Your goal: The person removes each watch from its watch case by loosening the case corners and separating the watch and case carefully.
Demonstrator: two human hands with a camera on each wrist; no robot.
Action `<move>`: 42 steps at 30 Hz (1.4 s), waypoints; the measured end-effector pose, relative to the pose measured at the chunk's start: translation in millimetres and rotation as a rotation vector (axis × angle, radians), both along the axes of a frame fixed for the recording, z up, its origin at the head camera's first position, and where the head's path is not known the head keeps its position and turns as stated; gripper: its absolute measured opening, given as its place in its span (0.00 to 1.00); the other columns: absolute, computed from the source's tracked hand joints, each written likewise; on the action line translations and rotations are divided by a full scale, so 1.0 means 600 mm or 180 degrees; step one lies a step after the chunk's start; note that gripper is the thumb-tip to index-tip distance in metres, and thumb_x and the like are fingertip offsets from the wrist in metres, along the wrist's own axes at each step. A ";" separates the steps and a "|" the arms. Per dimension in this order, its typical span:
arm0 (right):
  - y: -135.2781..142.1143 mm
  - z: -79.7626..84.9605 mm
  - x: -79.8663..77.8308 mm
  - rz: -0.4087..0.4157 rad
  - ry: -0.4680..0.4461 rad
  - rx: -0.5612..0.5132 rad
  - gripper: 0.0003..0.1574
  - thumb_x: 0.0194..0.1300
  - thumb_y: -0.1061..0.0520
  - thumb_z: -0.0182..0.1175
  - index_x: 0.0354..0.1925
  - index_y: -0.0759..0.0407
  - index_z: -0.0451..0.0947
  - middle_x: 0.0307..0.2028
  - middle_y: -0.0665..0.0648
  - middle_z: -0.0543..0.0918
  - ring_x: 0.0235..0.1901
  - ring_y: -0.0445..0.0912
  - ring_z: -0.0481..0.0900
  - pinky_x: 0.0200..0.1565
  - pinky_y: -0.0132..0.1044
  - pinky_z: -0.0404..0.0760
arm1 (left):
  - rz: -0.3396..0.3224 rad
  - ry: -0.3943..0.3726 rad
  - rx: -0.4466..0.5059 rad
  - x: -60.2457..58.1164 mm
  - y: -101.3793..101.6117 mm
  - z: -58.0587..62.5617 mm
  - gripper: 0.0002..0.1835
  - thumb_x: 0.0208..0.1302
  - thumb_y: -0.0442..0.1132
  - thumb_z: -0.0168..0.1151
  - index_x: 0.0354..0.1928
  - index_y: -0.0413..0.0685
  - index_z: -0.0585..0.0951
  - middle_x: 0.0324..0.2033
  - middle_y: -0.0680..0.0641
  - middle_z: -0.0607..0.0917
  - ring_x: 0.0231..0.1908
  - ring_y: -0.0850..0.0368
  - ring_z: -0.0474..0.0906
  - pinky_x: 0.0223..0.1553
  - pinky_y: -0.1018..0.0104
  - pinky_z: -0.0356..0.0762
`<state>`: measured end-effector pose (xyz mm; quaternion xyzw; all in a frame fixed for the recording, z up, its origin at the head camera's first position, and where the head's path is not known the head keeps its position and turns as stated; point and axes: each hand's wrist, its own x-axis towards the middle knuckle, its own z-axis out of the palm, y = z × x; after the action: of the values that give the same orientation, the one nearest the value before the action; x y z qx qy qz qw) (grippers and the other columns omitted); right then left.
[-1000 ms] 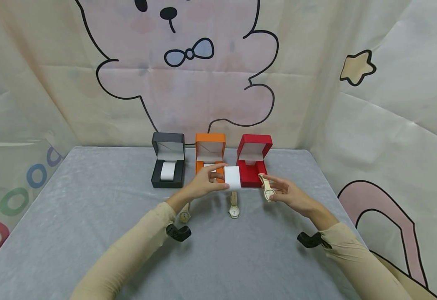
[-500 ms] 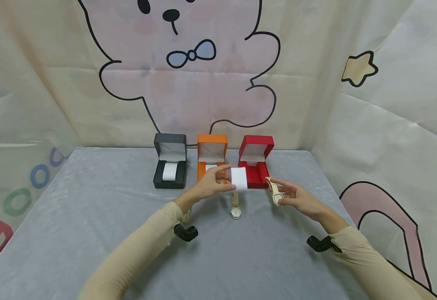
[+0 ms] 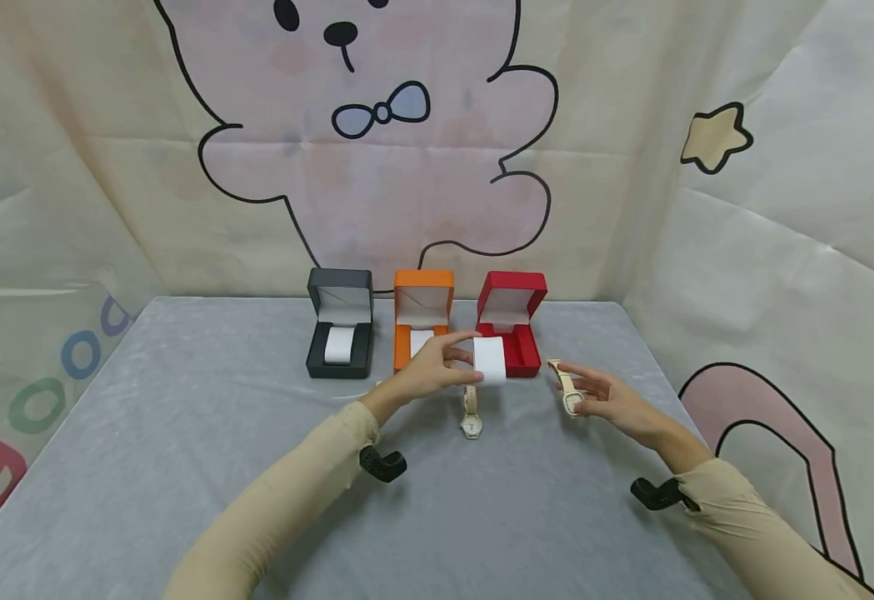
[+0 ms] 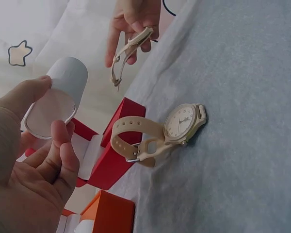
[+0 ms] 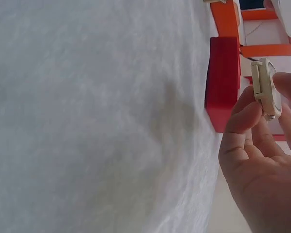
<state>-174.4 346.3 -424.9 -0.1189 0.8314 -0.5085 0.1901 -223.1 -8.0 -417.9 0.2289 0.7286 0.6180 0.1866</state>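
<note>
My left hand (image 3: 431, 367) pinches a white watch cushion (image 3: 490, 361) at the front of the open red watch box (image 3: 530, 350). In the left wrist view, thumb and fingertips grip one end of that cushion (image 4: 69, 76). My right hand (image 3: 620, 408), right of the red box, holds a cream watch (image 3: 572, 404) above the table. The right wrist view shows its case (image 5: 265, 92) between thumb and fingers. No cushion shows inside the red box. A second cream watch (image 3: 471, 426) lies on the table below my left hand, its strap buckled in a loop.
An open orange watch box (image 3: 424, 281) and an open dark grey one (image 3: 339, 279) stand left of the red box, each with a white cushion inside. Grey cloth covers the table (image 3: 496, 508). Printed curtains (image 3: 437, 192) hang behind and at the sides.
Both hands have moved to the right, the left with the cushion and the right with the watch. A watch seen earlier by the left wrist is now almost wholly hidden behind it.
</note>
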 end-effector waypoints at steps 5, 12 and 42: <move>0.014 -0.007 -0.002 -0.0005 -0.0038 -0.0005 0.43 0.69 0.62 0.62 0.77 0.53 0.60 0.71 0.71 0.63 0.58 0.35 0.71 0.50 0.32 0.81 | 0.0028 -0.0049 -0.0086 -0.001 0.008 -0.005 0.38 0.62 0.37 0.72 0.74 0.53 0.68 0.52 0.38 0.85 0.37 0.37 0.81 0.48 0.43 0.82; 0.032 -0.010 0.001 0.0011 -0.0106 0.0073 0.42 0.70 0.61 0.61 0.77 0.54 0.59 0.72 0.72 0.62 0.68 0.53 0.67 0.50 0.31 0.80 | 0.0009 -0.0004 -0.0170 -0.002 0.019 -0.004 0.40 0.63 0.38 0.72 0.76 0.50 0.66 0.54 0.37 0.84 0.33 0.57 0.80 0.41 0.62 0.81; 0.036 -0.028 0.007 0.0110 -0.0018 0.0202 0.43 0.67 0.62 0.64 0.76 0.56 0.61 0.73 0.71 0.62 0.68 0.52 0.67 0.50 0.31 0.80 | 0.0037 0.0058 -0.0304 -0.024 0.047 0.008 0.39 0.63 0.41 0.72 0.75 0.51 0.67 0.49 0.41 0.83 0.41 0.50 0.79 0.37 0.69 0.81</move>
<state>-170.4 368.1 -441.5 -0.1257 0.8444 -0.4788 0.2048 -237.3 20.2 -413.2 0.2210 0.7602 0.5815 0.1871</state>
